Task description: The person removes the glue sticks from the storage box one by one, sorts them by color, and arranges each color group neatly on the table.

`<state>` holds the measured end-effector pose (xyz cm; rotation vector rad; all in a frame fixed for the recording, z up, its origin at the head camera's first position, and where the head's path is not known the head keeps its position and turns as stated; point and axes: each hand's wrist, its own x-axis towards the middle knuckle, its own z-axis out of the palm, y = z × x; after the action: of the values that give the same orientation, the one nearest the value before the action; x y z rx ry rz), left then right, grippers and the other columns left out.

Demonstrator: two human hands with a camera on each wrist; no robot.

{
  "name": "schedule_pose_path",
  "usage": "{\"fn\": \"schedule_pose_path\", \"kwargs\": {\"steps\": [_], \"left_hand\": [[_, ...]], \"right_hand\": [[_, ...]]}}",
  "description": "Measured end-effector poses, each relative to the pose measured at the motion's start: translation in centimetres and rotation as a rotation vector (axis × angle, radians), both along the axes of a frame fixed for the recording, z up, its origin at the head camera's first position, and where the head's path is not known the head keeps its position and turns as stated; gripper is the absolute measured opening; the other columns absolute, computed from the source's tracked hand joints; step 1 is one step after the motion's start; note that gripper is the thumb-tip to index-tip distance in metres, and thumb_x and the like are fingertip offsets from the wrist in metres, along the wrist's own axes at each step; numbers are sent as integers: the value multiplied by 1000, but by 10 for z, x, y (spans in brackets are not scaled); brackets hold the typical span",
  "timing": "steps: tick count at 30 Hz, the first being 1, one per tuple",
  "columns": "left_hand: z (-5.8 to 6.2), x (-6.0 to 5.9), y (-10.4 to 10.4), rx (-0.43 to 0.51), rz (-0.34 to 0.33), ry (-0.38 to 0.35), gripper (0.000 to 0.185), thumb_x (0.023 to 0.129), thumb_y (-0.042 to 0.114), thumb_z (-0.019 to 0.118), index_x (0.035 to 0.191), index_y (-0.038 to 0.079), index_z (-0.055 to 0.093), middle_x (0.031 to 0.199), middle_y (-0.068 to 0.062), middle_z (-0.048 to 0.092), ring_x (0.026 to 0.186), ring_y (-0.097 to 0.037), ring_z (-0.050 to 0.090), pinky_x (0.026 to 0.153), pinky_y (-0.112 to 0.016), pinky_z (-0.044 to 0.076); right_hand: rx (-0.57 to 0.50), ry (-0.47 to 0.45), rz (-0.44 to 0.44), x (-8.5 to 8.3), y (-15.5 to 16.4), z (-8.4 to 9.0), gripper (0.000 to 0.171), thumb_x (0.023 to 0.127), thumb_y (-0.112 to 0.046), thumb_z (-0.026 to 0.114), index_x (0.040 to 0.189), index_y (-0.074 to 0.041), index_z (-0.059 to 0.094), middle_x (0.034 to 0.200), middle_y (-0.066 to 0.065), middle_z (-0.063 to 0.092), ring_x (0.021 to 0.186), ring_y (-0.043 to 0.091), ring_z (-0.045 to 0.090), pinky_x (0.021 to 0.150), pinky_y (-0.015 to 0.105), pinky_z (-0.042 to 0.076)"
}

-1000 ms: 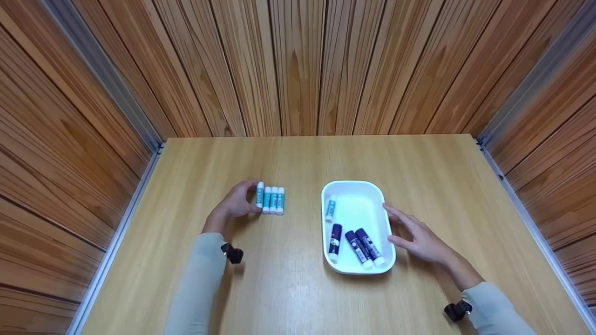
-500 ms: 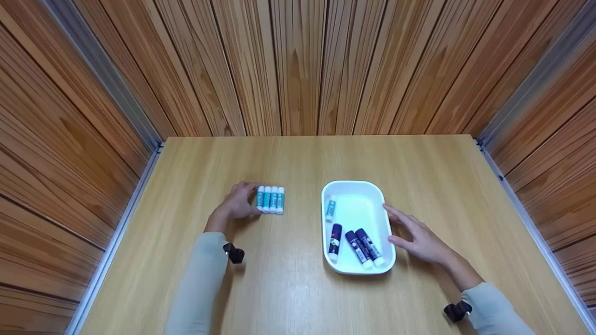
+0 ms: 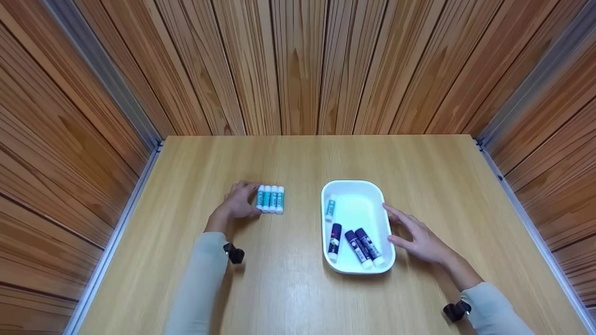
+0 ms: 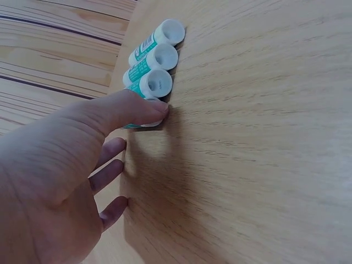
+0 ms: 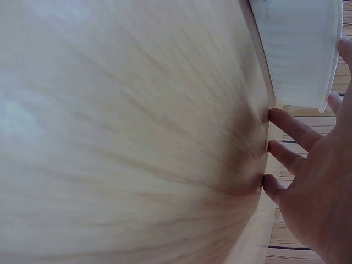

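Several teal glue sticks (image 3: 270, 199) lie side by side on the wooden table (image 3: 288, 288). My left hand (image 3: 238, 203) holds the leftmost one. In the left wrist view the thumb (image 4: 129, 107) presses on its near cap, beside the other teal glue sticks (image 4: 157, 58); a fingertip reaches its far end in the head view. A white tray (image 3: 379, 211) holds one teal stick (image 3: 330, 208) and three dark sticks (image 3: 358, 244). My right hand (image 3: 416, 236) lies flat on the table with straight fingers (image 5: 291, 129) against the tray (image 5: 300, 49) at its right rim.
Wooden walls close in the table at the back and on both sides, with metal strips (image 3: 125, 204) along the side edges. Bare tabletop stretches behind the sticks and tray and along the front edge.
One second ago the leftmost teal stick stood slightly off from the row in my left hand; now it lies flush with the others. My right hand has stayed still.
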<state>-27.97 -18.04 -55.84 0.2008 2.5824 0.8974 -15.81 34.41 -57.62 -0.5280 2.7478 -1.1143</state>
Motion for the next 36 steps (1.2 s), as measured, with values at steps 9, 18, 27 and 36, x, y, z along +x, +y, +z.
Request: {"fn": "schedule_pose_path", "kwargs": {"steps": [9, 18, 27, 36], "left_hand": [[2, 3, 3, -17, -1, 9, 93, 97, 16, 89, 176, 21, 40, 177, -17, 38, 163, -41, 32, 139, -66, 30], [19, 6, 14, -2, -5, -12, 105, 96, 14, 90, 180, 23, 28, 180, -17, 31, 162, -41, 32, 139, -66, 33], [29, 7, 20, 23, -10, 51, 98, 98, 21, 88, 179, 24, 31, 180, -17, 31, 164, -43, 34, 135, -68, 38], [39, 14, 33, 70, -6, 133, 89, 100, 31, 86, 175, 24, 40, 179, -16, 37, 164, -42, 37, 134, -67, 39]], "right_hand": [[-17, 6, 10, 0, 1, 0, 84, 108, -32, 75, 179, -27, 31, 171, 20, 57, 157, 51, 53, 127, 86, 29], [-21, -2, 6, 0, 0, 0, 84, 108, -32, 75, 180, -27, 30, 172, 20, 55, 158, 51, 52, 128, 86, 28], [-13, -17, -2, 1, -1, -1, 83, 109, -35, 74, 180, -28, 30, 172, 20, 55, 158, 51, 51, 127, 87, 28], [-26, -17, 1, 1, -1, 0, 82, 110, -34, 73, 180, -28, 30, 171, 20, 57, 158, 51, 51, 128, 86, 27]]}}
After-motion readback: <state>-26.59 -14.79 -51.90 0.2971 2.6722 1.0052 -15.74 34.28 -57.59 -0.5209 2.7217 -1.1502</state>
